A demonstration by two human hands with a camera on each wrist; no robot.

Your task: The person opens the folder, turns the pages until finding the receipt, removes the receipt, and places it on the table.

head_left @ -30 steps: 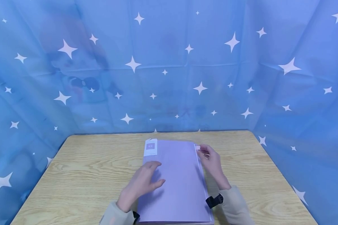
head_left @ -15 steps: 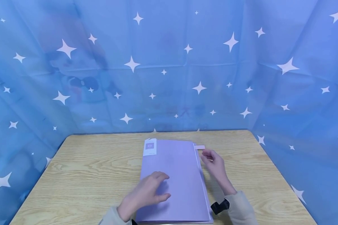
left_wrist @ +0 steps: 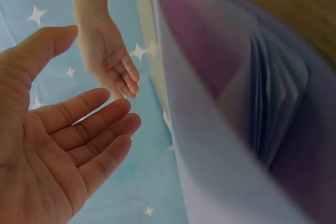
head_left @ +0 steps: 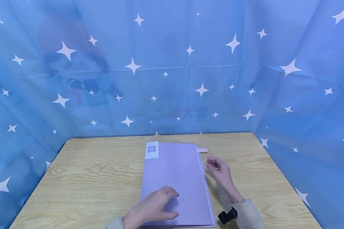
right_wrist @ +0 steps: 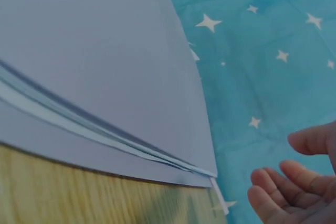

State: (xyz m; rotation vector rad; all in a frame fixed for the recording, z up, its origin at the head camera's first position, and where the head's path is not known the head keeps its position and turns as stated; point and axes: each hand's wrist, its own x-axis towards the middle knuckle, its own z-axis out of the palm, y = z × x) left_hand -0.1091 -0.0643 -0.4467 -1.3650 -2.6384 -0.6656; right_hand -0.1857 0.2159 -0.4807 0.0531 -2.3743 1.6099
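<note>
A light purple folder (head_left: pixel 172 171) lies closed on the wooden table, with a white label (head_left: pixel 152 150) at its far left corner. From its far right edge a small pale strip (head_left: pixel 202 150) sticks out. My left hand (head_left: pixel 157 206) hovers over the folder's near left part, fingers loosely bent and holding nothing. Off the folder's right edge, my right hand (head_left: pixel 221 171) is raised with relaxed, slightly bent fingers and nothing in them. Sheets or pockets (left_wrist: pixel 275 93) fan out inside the folder in the left wrist view; their edges (right_wrist: pixel 105 129) show between the covers in the right wrist view.
The wood-grain table (head_left: pixel 97 175) extends to both sides of the folder. A blue curtain (head_left: pixel 172 79) with white stars hangs behind the table and along its sides. A black wrist camera (head_left: pixel 227 216) is strapped at my right sleeve.
My right hand has come away from the strip and drawn back toward me, leaving it sticking out. My left hand has moved nearer to me over the folder.
</note>
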